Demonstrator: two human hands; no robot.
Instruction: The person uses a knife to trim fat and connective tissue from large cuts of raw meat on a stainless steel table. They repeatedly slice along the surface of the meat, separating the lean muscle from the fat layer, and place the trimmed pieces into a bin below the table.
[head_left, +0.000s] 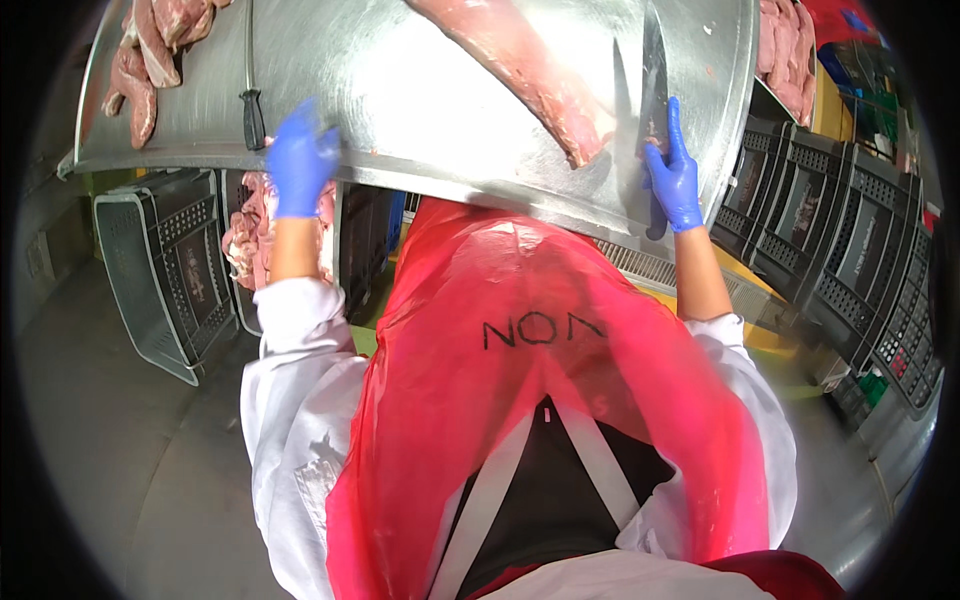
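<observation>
My right hand (676,180), in a blue glove, is at the right side of the metal work table (400,110). It is closed on a long knife (654,80), index finger stretched along it, blade pointing away from me. My left hand (303,165), also blue-gloved, hovers by the table's near edge, its fingers smeared by motion. Just beyond it lies a sharpening steel (253,118) with a black handle, close to but apart from the glove as far as I can see. Between my hands a long piece of pale pink meat (515,75) stretches across the table.
More meat pieces (150,60) lie at the table's far left. Below the near edge stands a crate of meat trimmings (250,235), beside a tilted grey crate (165,270). Black crates (810,210) line the right, below a container of meat (787,60).
</observation>
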